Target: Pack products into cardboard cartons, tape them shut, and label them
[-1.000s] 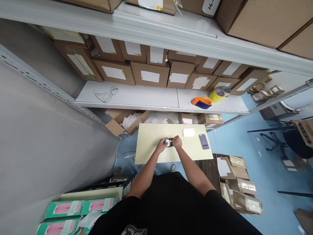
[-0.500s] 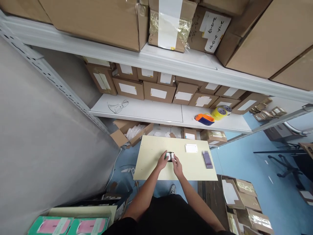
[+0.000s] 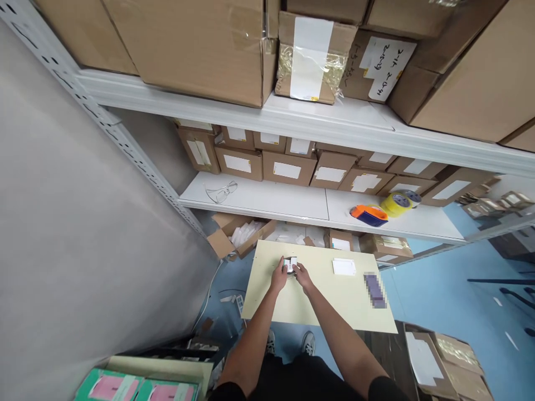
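Over the pale yellow board [image 3: 330, 298], my left hand [image 3: 278, 275] and my right hand [image 3: 302, 275] come together around one small item [image 3: 290, 264]. It shows white faces with a dark gap and dark edges, and is too small to identify. My left fingers close on its left side; my right thumb and fingers pinch its right side. To the right of my hands lies a flat white rectangular piece [image 3: 344, 267]. A pixelated purple oblong [image 3: 375, 290] rests near the board's right edge.
Behind the board, a shelf [image 3: 267, 195] carries glasses [image 3: 222, 192], an orange and blue tape dispenser [image 3: 370, 215], yellow tape rolls [image 3: 397, 204] and cardboard boxes [image 3: 288, 167]. An opened carton [image 3: 251, 236] stands behind its left corner. More boxes [image 3: 445, 367] are at lower right.
The view has shifted, so the board and shelves appear lower and farther right. Both hands stay on the small item, whose white parts now look closer together. A second shoe shows below.
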{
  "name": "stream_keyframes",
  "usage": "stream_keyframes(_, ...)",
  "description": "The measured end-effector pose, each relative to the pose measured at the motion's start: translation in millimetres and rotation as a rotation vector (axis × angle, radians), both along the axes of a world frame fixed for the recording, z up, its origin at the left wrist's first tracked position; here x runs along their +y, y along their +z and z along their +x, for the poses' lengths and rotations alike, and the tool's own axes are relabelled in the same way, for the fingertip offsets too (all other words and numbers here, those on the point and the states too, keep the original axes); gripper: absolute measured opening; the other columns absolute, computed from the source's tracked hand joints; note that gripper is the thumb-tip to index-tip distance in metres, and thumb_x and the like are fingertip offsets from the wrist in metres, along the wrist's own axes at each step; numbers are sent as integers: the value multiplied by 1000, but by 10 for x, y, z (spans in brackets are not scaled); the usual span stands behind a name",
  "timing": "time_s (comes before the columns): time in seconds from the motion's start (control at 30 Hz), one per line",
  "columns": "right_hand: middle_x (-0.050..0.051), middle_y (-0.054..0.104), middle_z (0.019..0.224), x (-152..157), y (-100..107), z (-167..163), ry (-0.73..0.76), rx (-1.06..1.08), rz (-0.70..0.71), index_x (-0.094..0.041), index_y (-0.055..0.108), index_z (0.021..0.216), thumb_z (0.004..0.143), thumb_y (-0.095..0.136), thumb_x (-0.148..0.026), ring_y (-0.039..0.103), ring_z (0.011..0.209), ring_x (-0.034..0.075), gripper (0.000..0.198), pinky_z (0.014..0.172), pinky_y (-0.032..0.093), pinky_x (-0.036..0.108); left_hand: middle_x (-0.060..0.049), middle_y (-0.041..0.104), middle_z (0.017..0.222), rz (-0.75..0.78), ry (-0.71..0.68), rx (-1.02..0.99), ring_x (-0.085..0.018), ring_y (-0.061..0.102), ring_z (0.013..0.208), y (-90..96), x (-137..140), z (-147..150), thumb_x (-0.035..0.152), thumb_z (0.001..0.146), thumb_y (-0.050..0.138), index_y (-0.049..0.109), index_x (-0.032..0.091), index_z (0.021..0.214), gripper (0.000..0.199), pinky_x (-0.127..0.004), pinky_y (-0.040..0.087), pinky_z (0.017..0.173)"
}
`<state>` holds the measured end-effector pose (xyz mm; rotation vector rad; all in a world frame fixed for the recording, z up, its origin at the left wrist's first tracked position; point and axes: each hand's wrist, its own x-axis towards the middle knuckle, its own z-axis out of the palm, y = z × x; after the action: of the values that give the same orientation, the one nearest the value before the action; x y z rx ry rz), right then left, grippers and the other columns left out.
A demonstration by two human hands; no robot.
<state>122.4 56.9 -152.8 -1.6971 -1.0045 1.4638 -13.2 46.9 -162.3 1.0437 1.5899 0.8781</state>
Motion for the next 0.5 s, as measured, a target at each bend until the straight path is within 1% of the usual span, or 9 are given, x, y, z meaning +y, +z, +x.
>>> stream_keyframes(0.13,7,77,86,301,-15,-516,123,-69,46,-17,74,103,73,71,-67,71,80,24,59,70,53,32,-10,60,150,-38,112,101,-26,56,138,71,239,-459,43,102,46,41,22,160,62,-40,43,116)
stream_keyframes(0.23,9,79,93,406,-32,-722,156,-102,56,-19,74,102,76,69,-64,73,91,27,52,81,56,36,-10,57,153,-36,136,107,-26,54,141,134,317,-660,46,101,49,42,24,159,62,-41,41,118)
stream_keyframes(0.37,13,79,106,417,-22,-688,173,-189,46,-21,74,104,79,70,-57,71,111,33,45,97,52,42,-10,52,158,-30,121,107,-25,49,145,172,302,-688,45,98,54,45,23,156,63,-40,38,120)
stream_keyframes(0.43,14,77,113,389,7,-617,178,-223,50,-21,72,116,79,71,-54,69,117,35,49,101,50,43,-10,52,157,-36,123,111,-24,49,146,184,272,-652,47,98,54,43,24,157,64,-38,38,120)
stream_keyframes(0.5,14,74,125,354,51,-553,188,-264,73,-21,65,133,82,69,-52,67,123,34,60,105,48,43,-12,53,156,-28,126,121,-24,49,145,210,243,-612,49,98,54,43,22,157,66,-38,39,119)
